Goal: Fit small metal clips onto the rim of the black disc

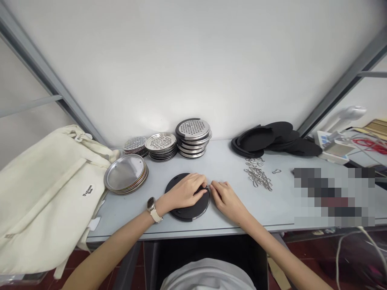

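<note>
A black round disc [190,211] with a metal edge showing at its right lies flat near the table's front edge. Across its top reaches my left hand [189,189], thumb and fingers pinched at the right rim. My right hand [225,199] is closed beside that same rim, its fingertips almost meeting those of the left. A small bit between the fingertips is too hidden to name. To the right lies a pile of small metal snap hooks [258,175], with one snap hook [276,171] lying apart.
Perforated metal discs stand in stacks [193,139] along the wall, with plain round lids [125,173] in front. Black round covers [258,139] are heaped at the back right. A cream bag [51,193] covers the left end. A blurred patch [334,197] hides something at right.
</note>
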A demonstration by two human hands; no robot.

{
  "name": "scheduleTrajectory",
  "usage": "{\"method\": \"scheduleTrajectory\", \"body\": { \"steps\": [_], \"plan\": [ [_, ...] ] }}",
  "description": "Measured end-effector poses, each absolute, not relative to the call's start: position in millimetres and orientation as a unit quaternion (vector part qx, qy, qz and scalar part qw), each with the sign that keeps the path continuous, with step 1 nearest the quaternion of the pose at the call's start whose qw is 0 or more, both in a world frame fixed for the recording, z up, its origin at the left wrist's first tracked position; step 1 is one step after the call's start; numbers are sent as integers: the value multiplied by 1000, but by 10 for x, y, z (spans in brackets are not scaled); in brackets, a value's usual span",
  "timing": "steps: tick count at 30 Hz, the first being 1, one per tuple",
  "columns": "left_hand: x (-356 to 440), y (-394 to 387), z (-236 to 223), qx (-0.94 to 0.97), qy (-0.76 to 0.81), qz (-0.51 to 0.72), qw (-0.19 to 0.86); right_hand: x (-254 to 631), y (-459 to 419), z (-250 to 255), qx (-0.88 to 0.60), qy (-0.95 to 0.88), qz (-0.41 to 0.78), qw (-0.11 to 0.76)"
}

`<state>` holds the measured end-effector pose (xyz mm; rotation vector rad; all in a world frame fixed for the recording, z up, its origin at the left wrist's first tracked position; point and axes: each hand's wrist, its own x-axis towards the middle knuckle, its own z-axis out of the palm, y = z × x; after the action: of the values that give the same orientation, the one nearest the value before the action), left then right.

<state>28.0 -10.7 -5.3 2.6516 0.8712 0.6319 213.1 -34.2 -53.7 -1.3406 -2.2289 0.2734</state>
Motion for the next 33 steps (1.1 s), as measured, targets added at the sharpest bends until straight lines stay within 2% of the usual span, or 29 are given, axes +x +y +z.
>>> {"method": "scheduleTrajectory", "body": {
  "steps": [10, 21, 33],
  "plan": [
    [286, -109, -53, 922, 300, 213, 116, 2080, -312, -535, -487, -832, 90, 250],
    [274, -98, -68, 918, 295, 227, 138, 2101, -346, -503, -485, -839, 83, 233],
    [285, -102, -90, 905, 338, 236, 105, 2101, -358, -485, -507, -814, 127, 252]
  ]
}}
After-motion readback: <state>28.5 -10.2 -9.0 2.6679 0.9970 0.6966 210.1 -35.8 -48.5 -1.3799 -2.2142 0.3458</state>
